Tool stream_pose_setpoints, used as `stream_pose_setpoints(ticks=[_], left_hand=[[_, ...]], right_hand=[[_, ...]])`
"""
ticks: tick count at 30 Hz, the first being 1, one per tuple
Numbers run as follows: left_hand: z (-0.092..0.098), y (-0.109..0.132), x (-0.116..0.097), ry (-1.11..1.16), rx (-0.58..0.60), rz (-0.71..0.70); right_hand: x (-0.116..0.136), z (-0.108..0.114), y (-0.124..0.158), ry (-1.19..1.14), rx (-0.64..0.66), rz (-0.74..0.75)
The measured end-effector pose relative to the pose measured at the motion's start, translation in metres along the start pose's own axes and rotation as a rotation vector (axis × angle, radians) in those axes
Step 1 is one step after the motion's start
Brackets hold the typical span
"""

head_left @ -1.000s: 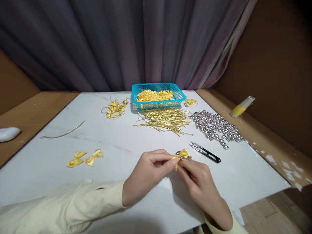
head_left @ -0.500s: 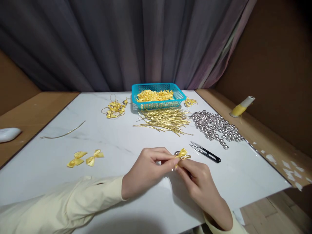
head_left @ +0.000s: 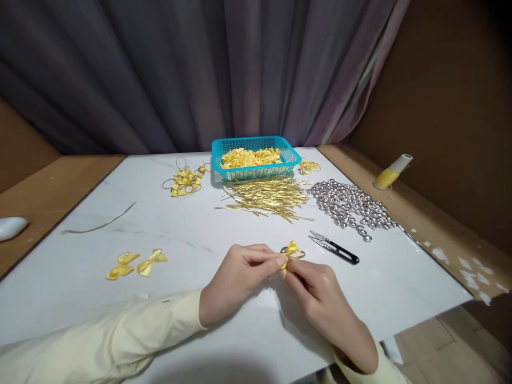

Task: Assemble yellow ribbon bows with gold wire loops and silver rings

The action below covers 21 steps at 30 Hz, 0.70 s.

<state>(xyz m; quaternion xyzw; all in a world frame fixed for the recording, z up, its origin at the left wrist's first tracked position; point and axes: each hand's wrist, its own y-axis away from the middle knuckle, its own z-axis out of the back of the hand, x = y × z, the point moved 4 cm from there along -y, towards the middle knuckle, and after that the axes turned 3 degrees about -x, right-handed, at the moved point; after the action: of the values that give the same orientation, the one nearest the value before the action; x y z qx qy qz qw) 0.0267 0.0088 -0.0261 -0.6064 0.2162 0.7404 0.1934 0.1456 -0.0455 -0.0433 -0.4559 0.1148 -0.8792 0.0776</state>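
Observation:
Between the fingertips of both hands is a yellow ribbon bow [head_left: 293,247], with a small silver bell or bead and a loop of gold cord beside it. My left hand [head_left: 244,277] pinches the bow from the left. Closed from the right, my right hand [head_left: 320,290] grips the same piece, and its fingertips partly hide the cord. Just right of the hands lie black-handled thread snips [head_left: 336,248], blades apart. Two loose yellow bows [head_left: 152,262] rest on the white table [head_left: 180,224] left of my left hand.
A blue basket [head_left: 256,174] of yellow bows stands at the back. Before it lie gold cords [head_left: 266,197], with silver beads [head_left: 348,202] to their right. Finished-looking bow loops [head_left: 186,180] lie left of the basket. A yellow thread spool [head_left: 392,172] stands at right; one cord [head_left: 100,225] lies at left.
Both hands stay pinched on the bow, which has turned slightly between the fingertips. The whole view has shifted a little.

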Motion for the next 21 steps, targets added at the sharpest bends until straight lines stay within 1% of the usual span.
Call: stream_pose_setpoints(ticks=[4, 6, 9, 15, 21], left_hand=[[-0.001, -0.005, 0.014, 0.030, -0.021, 0.106], [-0.001, -0.008, 0.019, 0.045, -0.020, 0.128], [-0.001, -0.010, 0.023, 0.059, -0.025, 0.119], [-0.003, -0.012, 0.024, 0.049, -0.034, 0.109], [-0.003, -0.011, 0.026, 0.033, -0.069, 0.105]], right_hand=[[-0.004, -0.004, -0.004, 0.008, 0.043, -0.084], [-0.005, -0.005, -0.005, 0.007, 0.048, -0.100], [-0.005, -0.006, -0.005, 0.027, 0.050, -0.111], [-0.007, -0.007, -0.005, 0.057, 0.077, -0.146], [-0.010, -0.010, -0.004, 0.164, 0.061, -0.141]])
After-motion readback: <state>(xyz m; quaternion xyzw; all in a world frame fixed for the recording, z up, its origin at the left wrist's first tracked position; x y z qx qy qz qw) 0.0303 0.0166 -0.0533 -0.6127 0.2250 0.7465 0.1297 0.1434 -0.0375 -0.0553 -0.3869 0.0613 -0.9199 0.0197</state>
